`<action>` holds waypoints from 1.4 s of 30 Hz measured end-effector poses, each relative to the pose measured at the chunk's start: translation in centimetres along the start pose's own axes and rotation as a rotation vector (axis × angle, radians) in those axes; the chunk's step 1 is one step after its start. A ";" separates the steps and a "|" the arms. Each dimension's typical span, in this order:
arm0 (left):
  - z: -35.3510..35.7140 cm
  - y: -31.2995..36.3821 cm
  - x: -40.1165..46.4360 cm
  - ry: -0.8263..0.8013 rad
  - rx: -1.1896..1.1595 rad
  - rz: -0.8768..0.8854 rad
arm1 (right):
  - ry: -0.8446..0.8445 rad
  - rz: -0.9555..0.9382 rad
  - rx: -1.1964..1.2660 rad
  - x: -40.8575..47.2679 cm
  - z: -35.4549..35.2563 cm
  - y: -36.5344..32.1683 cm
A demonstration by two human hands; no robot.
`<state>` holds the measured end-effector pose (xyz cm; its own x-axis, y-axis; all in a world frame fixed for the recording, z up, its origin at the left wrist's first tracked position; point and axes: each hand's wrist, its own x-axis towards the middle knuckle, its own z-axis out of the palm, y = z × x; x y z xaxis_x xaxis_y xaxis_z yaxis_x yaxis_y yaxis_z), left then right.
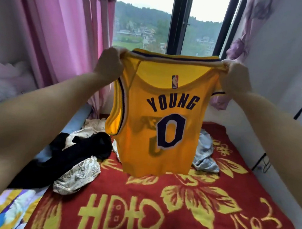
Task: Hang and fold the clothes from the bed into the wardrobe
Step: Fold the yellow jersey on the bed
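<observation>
A yellow basketball jersey (148, 161) with purple trim, the word YOUNG and a purple 0 hangs in the air above the bed, its back toward me. My left hand (109, 62) grips its left shoulder strap and my right hand (235, 74) grips the right one, both raised in front of the window. Below it, on the red blanket (156, 214) with yellow flowers, lie a black garment (82, 148), a cream patterned garment (78, 177) and a grey garment (205, 151). No wardrobe is in view.
Pink curtains (62, 35) hang at the left and a lilac one (238, 49) at the right of the window. A white wall (286, 61) runs along the bed's right side. A colourful sheet (3, 209) shows at the bed's near left corner.
</observation>
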<state>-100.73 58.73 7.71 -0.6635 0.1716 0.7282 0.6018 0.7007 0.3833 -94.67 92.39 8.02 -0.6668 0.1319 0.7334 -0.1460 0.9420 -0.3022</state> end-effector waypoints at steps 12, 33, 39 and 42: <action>12.5 -4.4 -28.3 -1.409 0.038 -0.332 | -1.447 0.219 -0.095 -27.7 10.2 6.6; 20.8 -10.5 -67.0 -1.640 -0.025 -0.687 | -2.057 0.188 -0.079 -62.2 21.9 9.1; 21.5 -17.2 -62.7 -1.215 -0.009 -1.029 | -1.869 0.141 0.025 -61.1 28.8 2.9; 22.6 -19.5 -61.2 -1.055 -0.071 -1.149 | -1.703 0.174 0.135 -58.6 33.2 -0.7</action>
<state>-81.91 50.21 -57.15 -0.7471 -0.0015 -0.6648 -0.4297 0.7641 0.4811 -79.80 73.80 -54.96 -0.6326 -0.3137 -0.7081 0.0102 0.9108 -0.4126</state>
